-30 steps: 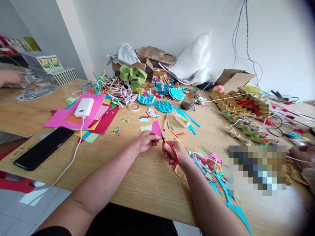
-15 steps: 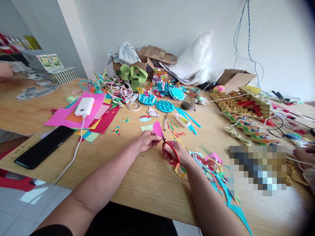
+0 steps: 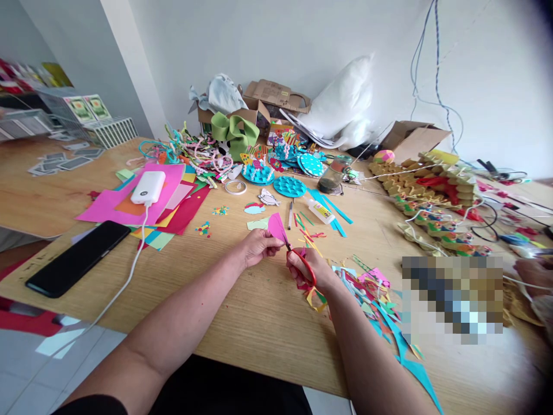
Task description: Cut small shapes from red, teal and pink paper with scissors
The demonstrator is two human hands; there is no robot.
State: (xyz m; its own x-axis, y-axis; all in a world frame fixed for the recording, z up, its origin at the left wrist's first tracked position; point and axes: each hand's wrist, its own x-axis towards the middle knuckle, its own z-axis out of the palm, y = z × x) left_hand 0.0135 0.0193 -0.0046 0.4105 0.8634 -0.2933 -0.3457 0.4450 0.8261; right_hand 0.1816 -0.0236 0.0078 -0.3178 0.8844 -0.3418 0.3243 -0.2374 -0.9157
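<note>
Between the thumb and fingers of my left hand (image 3: pixel 262 248) is a small piece of pink paper (image 3: pixel 276 226), held just above the table. My right hand (image 3: pixel 309 269) is closed around the handles of red-handled scissors (image 3: pixel 307 266), whose blades meet the paper's lower right edge. Beyond the hands lie a pale green paper piece (image 3: pixel 257 224), a pen (image 3: pixel 291 214) and a paper fish with a red top (image 3: pixel 254 208). A white glue bottle (image 3: pixel 321 211) rests on blue strips. Paper scraps (image 3: pixel 367 288) are heaped beside my right forearm.
On the left are a black phone (image 3: pixel 78 258), a white power bank (image 3: pixel 148 187) with a cable over the table edge, and stacked coloured paper (image 3: pixel 108 203). A glass jar (image 3: pixel 334 174) and blue discs (image 3: pixel 289 186) stand farther back. Another person's hand (image 3: pixel 533 271) is at the right edge.
My right hand and the scissors have shifted very slightly right; the left hand keeps its hold on the pink paper. At far left, a person's hand has left view and a grey stack appears.
</note>
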